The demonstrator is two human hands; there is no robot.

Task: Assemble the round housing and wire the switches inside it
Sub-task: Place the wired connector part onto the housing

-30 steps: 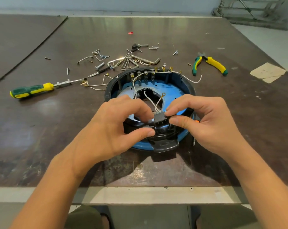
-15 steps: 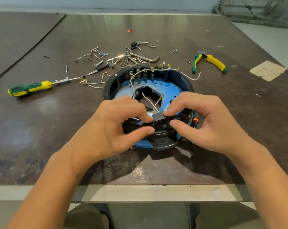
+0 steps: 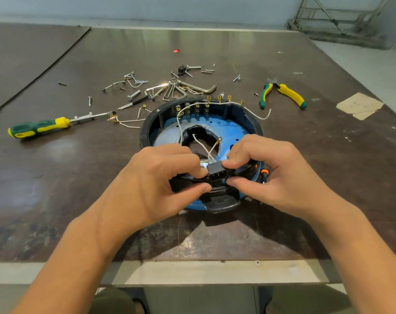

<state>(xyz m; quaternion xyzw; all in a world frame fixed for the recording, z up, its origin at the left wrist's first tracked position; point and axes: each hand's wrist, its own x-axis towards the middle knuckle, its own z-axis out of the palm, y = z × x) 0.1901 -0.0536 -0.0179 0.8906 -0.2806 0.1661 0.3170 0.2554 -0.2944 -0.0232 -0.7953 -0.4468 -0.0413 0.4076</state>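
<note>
Dark brown and scuffed, the surface (image 3: 283, 177) fills most of the frame, with glare streaks toward the top and worn pale patches near its light front edge at the bottom. A second dark panel (image 3: 22, 60) lies at the upper left, parted from it by a thin seam. Behind runs a pale grey-blue wall, and a metal frame (image 3: 342, 17) stands on the floor at the upper right.

At the centre sits the round housing (image 3: 151, 123), a black ring with a blue floor (its middle is cut open, white wires (image 3: 200, 145) crossing the hole). The left hand (image 3: 156, 184) and the right hand (image 3: 281, 175) meet over its near rim. Each grip is closed, thumb and forefinger pinching the same small black switch (image 3: 217, 172) from either side, just above the rim.

Above the housing lies a scatter of screws (image 3: 133, 95), hex keys (image 3: 199, 88) and small metal parts. A green and yellow screwdriver (image 3: 40, 128) lies at the middle left, its tip pointing toward the housing. Green and yellow pliers (image 3: 283, 95) rest at the upper right, and a torn scrap of tan cardboard (image 3: 360, 105) lies farther right. A tiny red fleck (image 3: 176, 51) sits near the top centre.
</note>
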